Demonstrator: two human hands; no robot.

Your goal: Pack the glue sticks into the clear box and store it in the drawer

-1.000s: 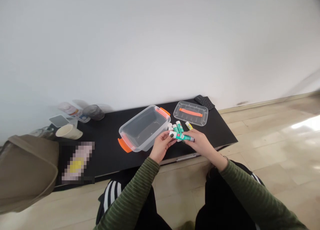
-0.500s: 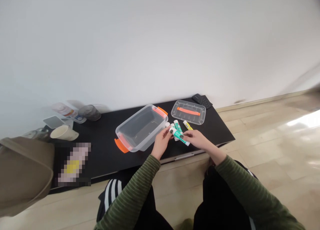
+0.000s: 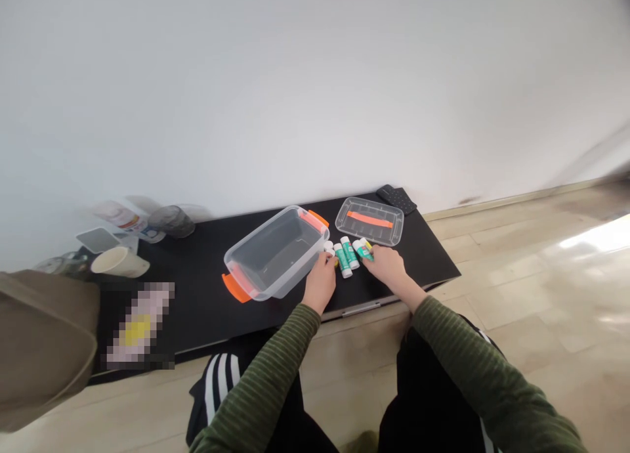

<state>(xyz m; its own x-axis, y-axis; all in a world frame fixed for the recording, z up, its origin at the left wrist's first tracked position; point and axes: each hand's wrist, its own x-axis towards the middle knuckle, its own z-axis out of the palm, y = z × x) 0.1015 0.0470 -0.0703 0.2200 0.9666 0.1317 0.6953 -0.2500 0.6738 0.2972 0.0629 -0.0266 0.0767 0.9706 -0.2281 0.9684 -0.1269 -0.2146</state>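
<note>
My left hand (image 3: 321,283) is closed at the right side of a clear plastic box (image 3: 275,287), its fingertips on a white-capped glue stick (image 3: 330,252) that they largely hide; a bit of yellow shows beside them. Two green and white glue sticks, a nearer one (image 3: 343,261) and a farther one (image 3: 350,252), lie side by side between my hands. To their right, my right hand (image 3: 388,265) pinches another green and white glue stick (image 3: 360,248). A yellow glue stick (image 3: 368,245) shows partly behind those fingers.
The clear lid (image 3: 369,233) with an orange handle lies behind the sticks, near a black dotted object (image 3: 396,199). Leftward on the black table (image 3: 207,315) are a paper cup (image 3: 121,262), a spray can (image 3: 126,219) and a grey rounded object (image 3: 172,222). Brown fabric (image 3: 46,351) fills the lower left.
The green glue stick that lay slantwise between both hands is now at the right, in my right hand. My left hand has shifted slightly left, to the white-capped stick by the box.
</note>
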